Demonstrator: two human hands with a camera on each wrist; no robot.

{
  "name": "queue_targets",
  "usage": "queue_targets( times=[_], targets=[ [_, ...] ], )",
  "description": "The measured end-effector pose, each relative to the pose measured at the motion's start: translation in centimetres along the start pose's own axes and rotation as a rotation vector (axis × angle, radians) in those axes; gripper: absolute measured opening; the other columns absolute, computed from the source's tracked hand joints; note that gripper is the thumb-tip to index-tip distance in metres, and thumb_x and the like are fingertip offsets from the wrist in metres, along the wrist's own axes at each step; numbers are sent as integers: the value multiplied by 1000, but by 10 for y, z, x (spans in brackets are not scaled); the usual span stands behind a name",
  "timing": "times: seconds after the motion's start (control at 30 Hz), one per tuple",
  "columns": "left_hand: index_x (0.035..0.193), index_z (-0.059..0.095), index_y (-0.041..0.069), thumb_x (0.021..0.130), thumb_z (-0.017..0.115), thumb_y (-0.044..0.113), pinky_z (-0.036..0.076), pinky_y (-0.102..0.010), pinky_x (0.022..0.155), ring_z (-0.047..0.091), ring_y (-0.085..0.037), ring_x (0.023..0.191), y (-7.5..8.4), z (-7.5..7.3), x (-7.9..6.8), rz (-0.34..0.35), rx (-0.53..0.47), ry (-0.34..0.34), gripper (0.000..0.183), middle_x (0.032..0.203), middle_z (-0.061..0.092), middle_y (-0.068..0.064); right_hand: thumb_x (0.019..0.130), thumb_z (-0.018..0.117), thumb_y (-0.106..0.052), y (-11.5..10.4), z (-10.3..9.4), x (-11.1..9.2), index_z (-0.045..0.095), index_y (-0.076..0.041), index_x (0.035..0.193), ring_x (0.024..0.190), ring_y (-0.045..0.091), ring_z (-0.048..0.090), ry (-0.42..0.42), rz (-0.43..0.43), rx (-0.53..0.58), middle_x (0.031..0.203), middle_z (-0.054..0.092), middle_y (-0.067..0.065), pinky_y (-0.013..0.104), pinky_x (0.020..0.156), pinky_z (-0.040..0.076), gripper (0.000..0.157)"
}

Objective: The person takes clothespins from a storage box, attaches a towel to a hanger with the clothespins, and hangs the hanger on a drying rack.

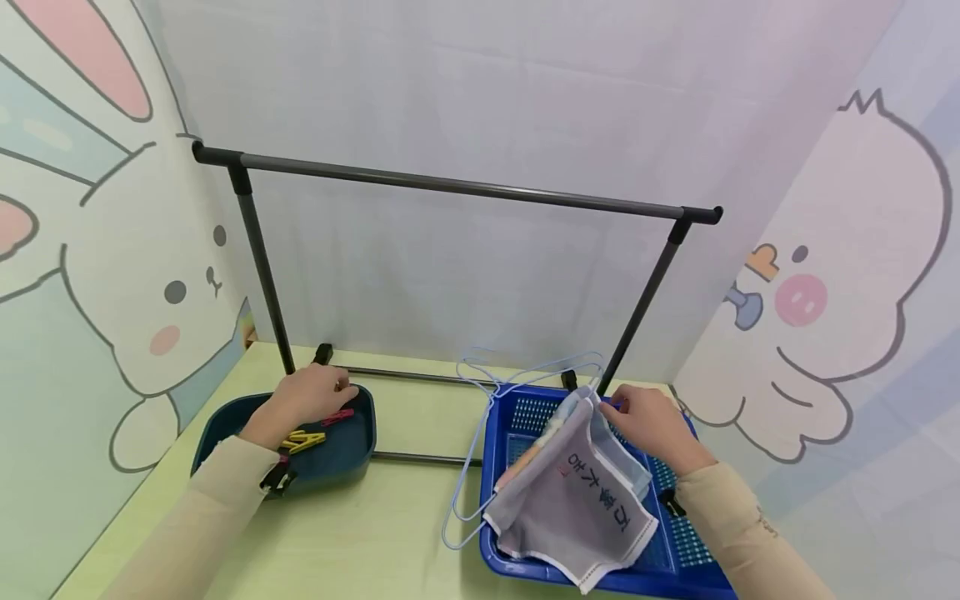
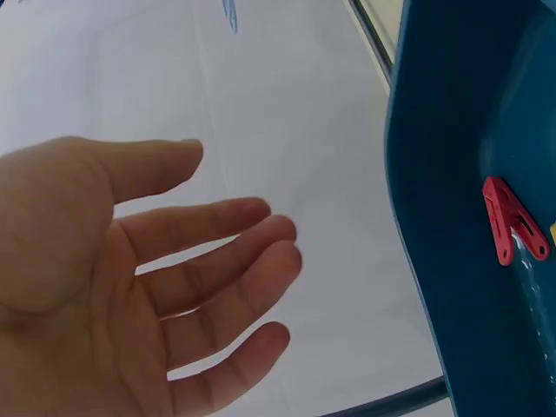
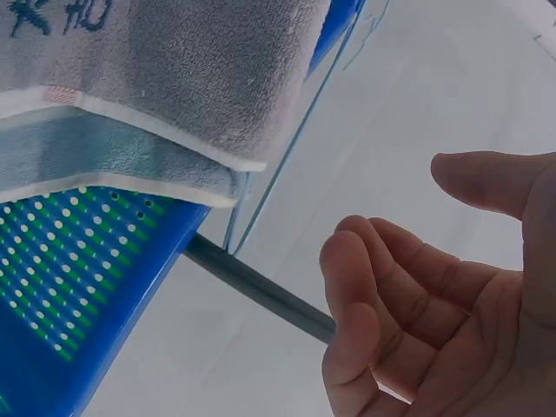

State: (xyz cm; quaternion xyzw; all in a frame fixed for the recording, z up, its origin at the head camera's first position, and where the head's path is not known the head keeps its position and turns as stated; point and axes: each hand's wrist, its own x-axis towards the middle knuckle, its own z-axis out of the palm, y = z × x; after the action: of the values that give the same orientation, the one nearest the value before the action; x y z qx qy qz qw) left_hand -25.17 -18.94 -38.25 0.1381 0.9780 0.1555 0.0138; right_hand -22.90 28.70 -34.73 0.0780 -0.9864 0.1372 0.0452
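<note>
My left hand (image 1: 303, 402) hovers over a dark teal basin (image 1: 352, 454) on the left. Its fingers are loosely bent and hold nothing, as the left wrist view shows. Inside the basin lie a yellow clothespin (image 1: 303, 442) and a red clothespin (image 2: 514, 221). On the right, my right hand (image 1: 652, 423) is beside a grey towel (image 1: 577, 508) with dark writing. Nothing lies between its relaxed fingers and thumb (image 3: 486, 181). The towel drapes over other cloths, partly hidden, across a blue plastic basket (image 1: 495, 546). Light blue hangers (image 1: 480, 433) lean at the basket's left side.
A dark metal drying rack stands behind, its top bar (image 1: 450, 182) running across and its posts (image 1: 262, 275) reaching down to the table (image 1: 360, 542). Lower rods (image 1: 420, 458) cross the tabletop between basin and basket. Curtains with cartoon animals (image 1: 810, 300) enclose the sides.
</note>
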Motion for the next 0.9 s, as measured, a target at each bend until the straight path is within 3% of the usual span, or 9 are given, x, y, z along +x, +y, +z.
queue_targets(
  times=[0.2,0.53,0.77,0.9],
  targets=[
    [80,60,12,87,53,26,35,-29,48,45,-12,51,-9,3,-1,41,-7,-98,17,59,48,3,81,57,-45,-6,7,4,64,-13,89,58,12,52,-26,-28,22,71,58,-2,30,56,47,35],
    [72,56,12,86,57,21,33,-28,49,41,-13,50,-23,6,2,62,-14,-163,16,58,47,2,82,59,-32,-29,13,22,64,-12,90,59,12,51,-48,-115,-8,72,57,-1,29,56,46,22],
    [76,54,11,84,59,19,33,-28,51,41,-13,55,-32,18,8,104,23,-212,12,65,47,1,81,61,-26,-49,20,35,64,-15,84,60,9,51,-72,-216,14,72,56,-5,28,58,46,12],
    [77,51,11,83,60,17,31,-30,52,40,-15,57,-33,24,14,94,27,-247,13,64,44,-1,81,62,-23,-59,26,40,64,-15,84,61,8,50,-85,-254,23,71,55,-7,27,58,45,9]
  ],
)
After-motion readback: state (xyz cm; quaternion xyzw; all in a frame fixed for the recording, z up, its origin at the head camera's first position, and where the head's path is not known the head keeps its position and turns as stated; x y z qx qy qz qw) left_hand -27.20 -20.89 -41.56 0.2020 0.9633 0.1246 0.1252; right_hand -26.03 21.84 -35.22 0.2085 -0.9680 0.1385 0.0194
